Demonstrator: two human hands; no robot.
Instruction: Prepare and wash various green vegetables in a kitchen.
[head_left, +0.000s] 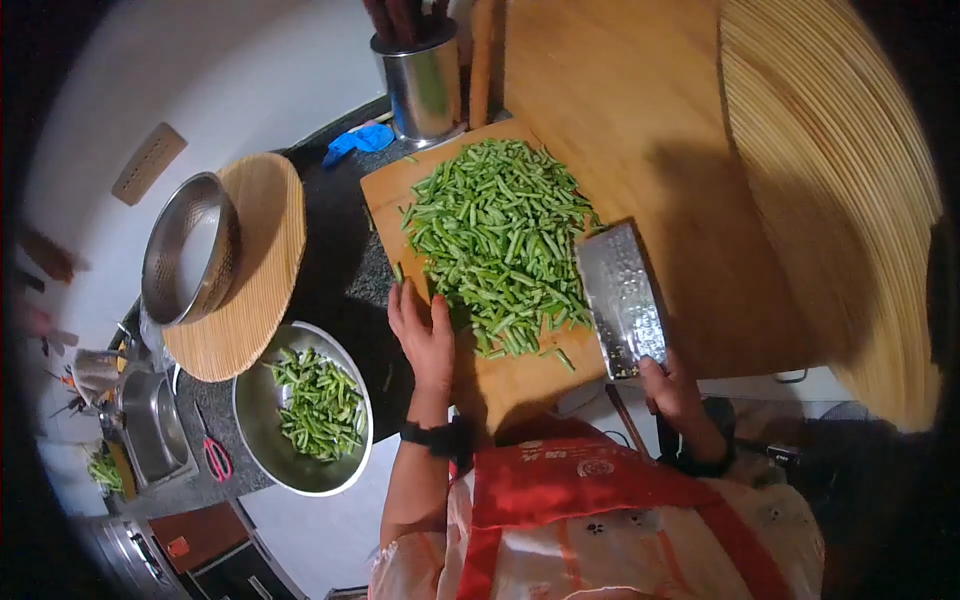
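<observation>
A large heap of cut green beans (499, 240) lies on a wooden cutting board (540, 386). My right hand (671, 386) grips a broad metal cleaver (622, 296), its blade at the right side of the heap, touching or very near the beans. My left hand (424, 330) is at the board's left edge with its fingers apart; a piece of bean shows at one fingertip, and whether the fingers hold it I cannot tell. Left of that hand, a wide metal bowl (251, 420) on the dark counter holds more cut beans.
A hammered metal bowl (217, 277) rests on a round slatted lid (270, 315) at the left. Red-handled scissors (217, 459) lie near the sink (156, 427). Behind the board stand a metal utensil holder (424, 90) and a blue cloth-like item (361, 141). A large wooden board (615, 90) extends rightward.
</observation>
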